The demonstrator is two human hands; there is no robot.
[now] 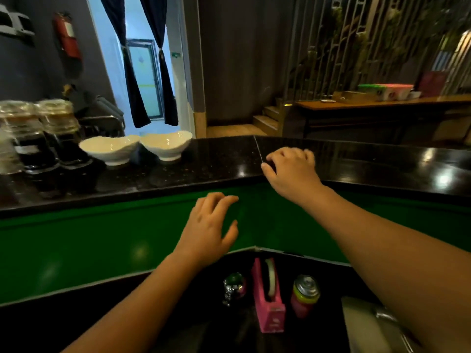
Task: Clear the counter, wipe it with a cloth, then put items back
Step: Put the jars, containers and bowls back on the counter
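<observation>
Dark polished counter (216, 161) runs left to right, its two white bowls (165, 146) side by side, far and left of both hands, nearer the slack, empty left hand (211, 225) than the right hand (290, 169), whose bent fingers rest at the near edge, perhaps gripping nothing, though I cannot tell.

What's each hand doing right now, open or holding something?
Left hand: open, empty, in front of the green panel.
Right hand: fingers curled on the counter; grip cannot be told.
</observation>
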